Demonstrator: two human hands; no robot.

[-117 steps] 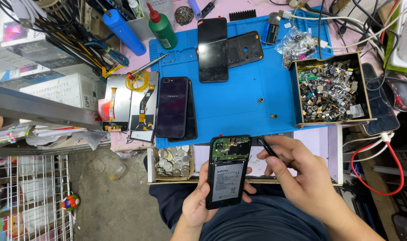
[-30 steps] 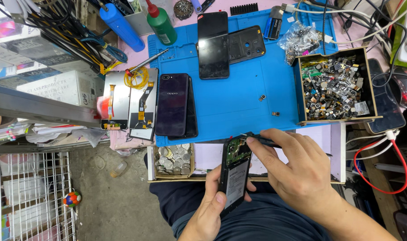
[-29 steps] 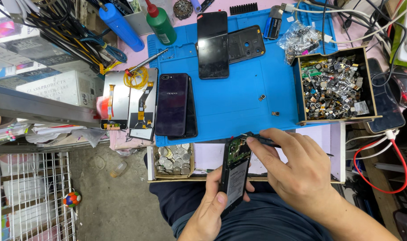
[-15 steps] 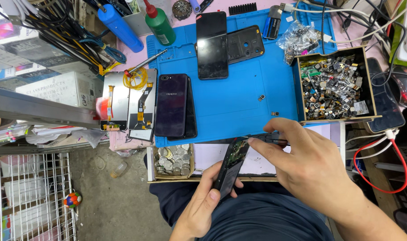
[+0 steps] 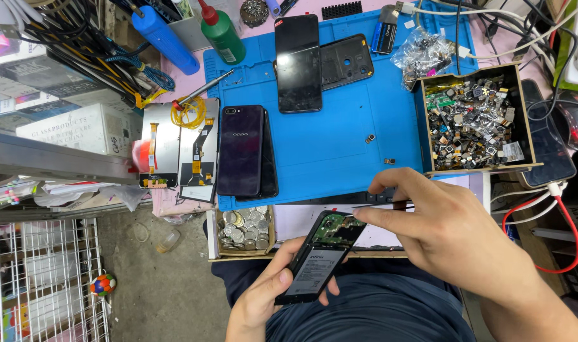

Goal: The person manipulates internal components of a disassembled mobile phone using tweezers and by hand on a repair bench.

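At the far left edge stand stacked white boxes (image 5: 67, 126) with dark print on their sides, and near the top a blue bottle (image 5: 164, 38) and a green bottle (image 5: 220, 35) with a red tip lean beside a tangle of cables (image 5: 80, 44). A small dark battery (image 5: 385, 31) with a blue label lies at the top of the blue mat (image 5: 339, 152). The opened phone (image 5: 320, 256), its back cover off so the green board and a grey battery label show, is held low in the middle, over the lap and just before the worktop (image 5: 194, 95) edge. The left hand (image 5: 263, 297) grips its lower part, fingers (image 5: 282, 269) wrapped around the sides. The right hand (image 5: 447, 240) is above it, thumb and first finger pinched closed on a thin dark tool (image 5: 346, 200); the fingertip touches the phone's top corner. On the mat lie a purple phone (image 5: 241, 151), two dark phones (image 5: 297, 63), and two screen panels (image 5: 178, 149) just left of it. A cardboard tray (image 5: 472, 120) of small parts sits at the right, a box of coins (image 5: 241, 228) at the front edge. The worktop is pink and crowded; below left is a wire rack (image 5: 48, 278) on a concrete floor (image 5: 162, 285).
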